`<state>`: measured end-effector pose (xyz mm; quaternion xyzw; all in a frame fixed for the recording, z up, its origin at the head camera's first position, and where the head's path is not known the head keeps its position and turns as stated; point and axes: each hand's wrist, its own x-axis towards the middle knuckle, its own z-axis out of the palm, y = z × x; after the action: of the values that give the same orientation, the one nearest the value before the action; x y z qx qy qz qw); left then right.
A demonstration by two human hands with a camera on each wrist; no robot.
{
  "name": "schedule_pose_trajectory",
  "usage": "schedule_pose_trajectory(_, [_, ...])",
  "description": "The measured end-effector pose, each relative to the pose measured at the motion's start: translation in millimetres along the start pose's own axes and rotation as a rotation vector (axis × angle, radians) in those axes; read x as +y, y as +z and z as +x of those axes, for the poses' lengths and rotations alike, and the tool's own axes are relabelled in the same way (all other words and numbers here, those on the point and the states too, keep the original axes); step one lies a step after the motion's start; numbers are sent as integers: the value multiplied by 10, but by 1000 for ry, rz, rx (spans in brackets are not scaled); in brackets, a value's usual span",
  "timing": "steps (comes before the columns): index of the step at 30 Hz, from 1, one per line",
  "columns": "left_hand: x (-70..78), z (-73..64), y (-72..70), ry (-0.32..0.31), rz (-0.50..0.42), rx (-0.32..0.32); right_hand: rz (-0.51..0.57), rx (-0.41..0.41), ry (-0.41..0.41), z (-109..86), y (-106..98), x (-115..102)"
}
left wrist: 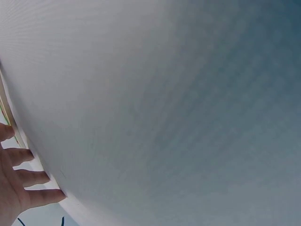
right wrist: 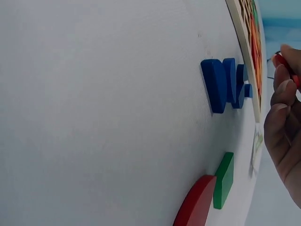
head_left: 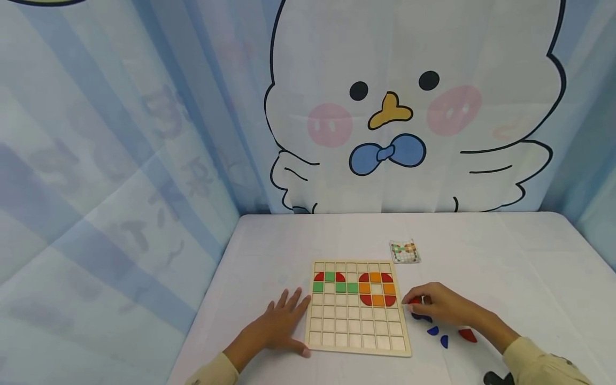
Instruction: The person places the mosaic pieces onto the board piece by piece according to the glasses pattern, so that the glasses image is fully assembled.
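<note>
A square wooden grid board (head_left: 355,326) lies flat on the table, with red quarter-round, green square and orange square pieces set in its upper cells. My left hand (head_left: 284,323) rests beside the board's left edge, fingers spread and thumb near the lower left corner. In the left wrist view, that hand (left wrist: 14,176) has straight fingers. Just off the board's right edge, my right hand (head_left: 445,306) pinches small red blocks (right wrist: 281,61) between thumb and fingers; their full shape is partly hidden. Several blue blocks (right wrist: 215,85) lie on the table below that hand.
A small pattern card (head_left: 405,252) sits behind the board's upper right corner. A larger red curved block (head_left: 468,335) lies by the right wrist, with a green block (right wrist: 223,181) touching it. Near the right sleeve is a black object (head_left: 498,378). Curtains stand behind and beside the table.
</note>
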<state>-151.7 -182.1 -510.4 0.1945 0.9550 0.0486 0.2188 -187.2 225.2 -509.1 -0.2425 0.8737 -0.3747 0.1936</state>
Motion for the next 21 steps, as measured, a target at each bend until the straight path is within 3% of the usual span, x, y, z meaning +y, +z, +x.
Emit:
schedule_pose_trajectory(14, [-16, 12, 19, 2, 14, -2, 72, -85, -49, 269, 104, -188])
schedule_pose_trajectory(21, [-13, -3, 6, 10, 14, 9, 93, -70, -156, 428, 202, -250])
